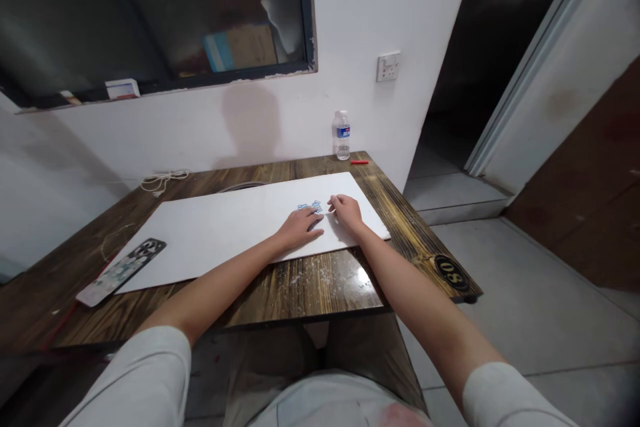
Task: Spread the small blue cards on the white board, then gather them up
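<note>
A white board (pixel 235 227) lies across the wooden table. Some small blue-and-white pieces or markings (pixel 316 205) show on it, too small to make out. My left hand (pixel 299 227) rests palm down on the board beside them, fingers stretched and thumb apart, partly covering the blue patch. Just to the right of the patch, my right hand (pixel 346 211) is held with its fingers curled and the tips close together. Whatever may be between those fingertips is too small to name.
On the wooden table (pixel 320 287) stand or lie a water bottle (pixel 343 135), a red pen-like stick (pixel 359 162), a white cable (pixel 165 179) and a long patterned case (pixel 123 271) overlapping the board's left end. A round black number plate (pixel 450 271) marks the right corner.
</note>
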Tool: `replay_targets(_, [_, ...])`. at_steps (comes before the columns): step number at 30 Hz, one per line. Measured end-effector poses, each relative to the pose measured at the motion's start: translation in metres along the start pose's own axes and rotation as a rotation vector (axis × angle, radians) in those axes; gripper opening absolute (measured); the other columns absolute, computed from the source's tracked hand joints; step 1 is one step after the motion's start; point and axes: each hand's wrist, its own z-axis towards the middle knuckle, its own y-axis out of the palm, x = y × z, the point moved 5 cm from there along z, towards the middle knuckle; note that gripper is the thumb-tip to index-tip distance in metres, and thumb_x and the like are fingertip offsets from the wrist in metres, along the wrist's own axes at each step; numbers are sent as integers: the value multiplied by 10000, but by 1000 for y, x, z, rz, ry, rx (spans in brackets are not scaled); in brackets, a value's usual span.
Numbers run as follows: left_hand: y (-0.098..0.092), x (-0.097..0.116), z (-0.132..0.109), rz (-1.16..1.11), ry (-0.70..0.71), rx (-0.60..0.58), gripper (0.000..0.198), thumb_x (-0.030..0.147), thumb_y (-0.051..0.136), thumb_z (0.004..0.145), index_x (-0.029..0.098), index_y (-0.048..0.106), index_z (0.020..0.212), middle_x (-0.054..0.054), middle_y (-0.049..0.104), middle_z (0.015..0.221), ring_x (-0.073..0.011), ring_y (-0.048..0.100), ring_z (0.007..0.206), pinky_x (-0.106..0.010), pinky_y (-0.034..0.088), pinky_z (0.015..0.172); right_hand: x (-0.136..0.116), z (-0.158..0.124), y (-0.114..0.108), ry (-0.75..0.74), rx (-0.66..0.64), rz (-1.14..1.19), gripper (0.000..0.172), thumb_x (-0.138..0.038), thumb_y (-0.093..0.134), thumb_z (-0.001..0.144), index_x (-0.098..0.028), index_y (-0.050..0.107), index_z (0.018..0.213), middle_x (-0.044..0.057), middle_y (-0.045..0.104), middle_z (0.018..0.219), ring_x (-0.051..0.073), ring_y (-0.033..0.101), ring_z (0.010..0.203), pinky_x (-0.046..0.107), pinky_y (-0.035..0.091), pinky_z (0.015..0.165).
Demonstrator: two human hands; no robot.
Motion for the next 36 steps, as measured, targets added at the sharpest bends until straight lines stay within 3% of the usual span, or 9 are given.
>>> replay_targets(7, [-14,0,-45,5,85,107,308,323,435,952,240,682,1117,-64,638,1273,-241,565,1182,-428,450,998,-4,-4,1,5,-14,-63,345,-400,441,897,-199,692,773,17,702,708,155,621,664,248,421,631])
replay_targets(10, [-13,-14,-63,28,4,104,334,299,403,953,232,673,1138,-68,621,1313,-246,545,1235,-439,432,1034,-10,-7,4,-26,-77,-178,296,-377,470,899,-212,708,841,37,730,837,184,634,780,277,435,705])
replay_targets(14, [-11,-32,-73,60,-198,55,434,321,374,949,185,563,1315,-108,494,1451,-279,405,1375,-467,352,1104,-21,-13,17,-207,-204,-418,325,-365,520,891,-219,673,1137,92,689,1164,284,547,1123,384,401,926])
replay_targets(18, [-5,-43,-59,86,-392,-25,634,498,380,939,141,370,1462,-186,251,1571,-345,202,1459,-550,235,1131,-24,-19,33,-367,-373,-580,454,-361,544,885,-234,567,1320,89,578,1363,329,400,1308,473,302,1046])
replay_targets(24, [5,-53,-7,35,-531,-70,806,681,289,906,157,250,1517,-211,138,1593,-385,93,1472,-650,123,1108,-25,-15,34,-424,-437,-486,344,-259,482,896,-251,663,1188,42,668,1232,249,530,1184,386,354,1022])
replay_targets(27, [7,-45,14,1,-386,-76,749,659,318,917,193,303,1503,-177,207,1587,-369,127,1471,-643,121,1115,-25,-8,23,-367,-338,-348,335,-169,439,855,-226,719,1030,34,716,1093,202,585,1080,322,401,973])
replay_targets(30, [8,-25,20,-86,-58,-85,624,614,411,917,237,470,1411,-131,342,1544,-321,238,1453,-584,180,1137,-22,0,4,-252,-120,-174,349,-136,391,814,-210,724,890,25,733,963,183,621,984,299,441,912])
replay_targets(33, [3,-8,5,-216,236,-19,438,524,478,929,236,650,1210,-104,577,1370,-235,457,1343,-451,335,1112,-15,5,-14,-136,59,-27,342,-174,369,807,-204,709,829,17,728,842,179,641,894,295,469,856])
replay_targets(36, [-9,-4,-21,-264,316,132,330,397,451,973,216,712,1063,-87,703,1176,-176,616,1165,-376,447,1035,-9,6,-21,-63,127,-13,328,-194,375,798,-202,702,813,11,718,781,174,638,837,294,473,828])
